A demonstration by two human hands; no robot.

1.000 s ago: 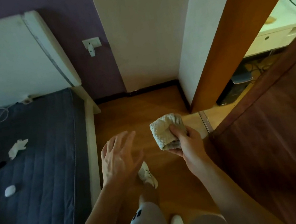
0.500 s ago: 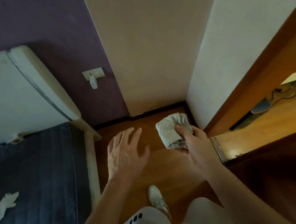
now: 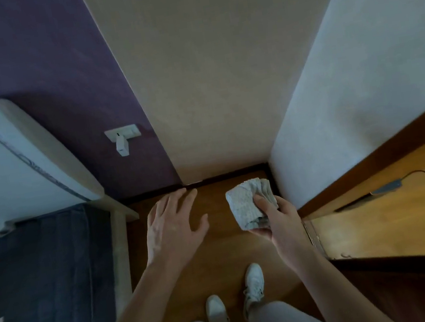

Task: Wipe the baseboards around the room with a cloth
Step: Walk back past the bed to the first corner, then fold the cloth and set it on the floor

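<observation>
As view tilts further up than half second ago, corner walls fill more of frame. Right hand (image 3: 276,220) still clenched around folded cloth (image 3: 249,205), held above wood floor (image 3: 221,257) near dark baseboard (image 3: 225,176). Left hand (image 3: 173,225) empty, fingers spread, now nearer baseboard.

- Pretty clearly a bedroom in someone's home
- bed (image 3: 44,285) with dark quilted cover, pale headboard (image 3: 11,164) against a purple wall (image 3: 37,63)
- wood floor (image 3: 219,248), dark baseboard (image 3: 225,177), wall outlet (image 3: 123,133), wooden door frame (image 3: 372,160)
</observation>
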